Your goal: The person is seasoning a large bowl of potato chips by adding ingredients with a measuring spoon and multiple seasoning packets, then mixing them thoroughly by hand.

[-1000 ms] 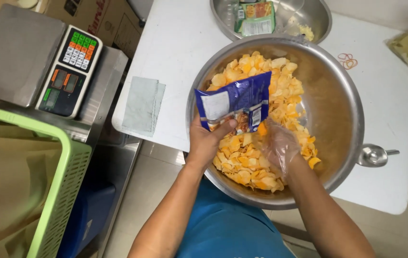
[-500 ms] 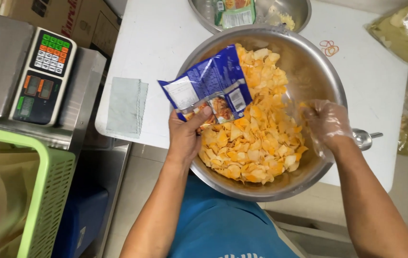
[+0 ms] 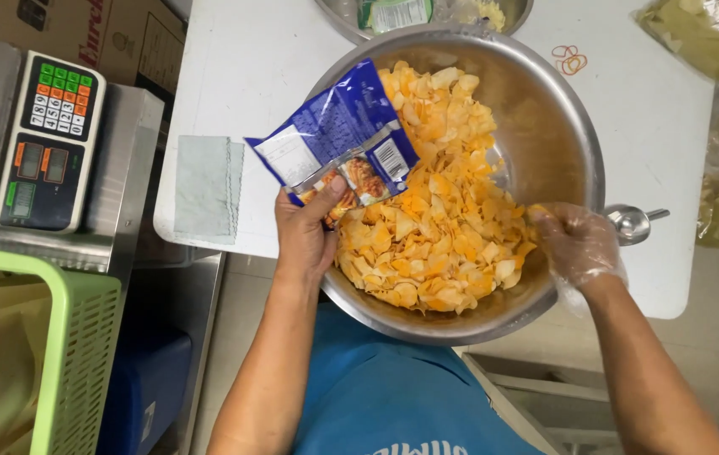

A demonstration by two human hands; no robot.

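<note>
My left hand [image 3: 305, 240] pinches the blue packet [image 3: 336, 139] at its lower edge, tilted over the steel bowl's [image 3: 574, 126] left rim. My gloved right hand [image 3: 577, 240] curls loosely on the chips [image 3: 435, 211]. Advice: keep the packet mouth inside the rim.

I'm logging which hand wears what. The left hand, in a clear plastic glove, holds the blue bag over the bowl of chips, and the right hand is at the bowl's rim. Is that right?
Not quite. The left hand holding the blue bag is bare; the clear glove is on the right hand at the rim of the bowl of chips. The head view shows it.
</note>
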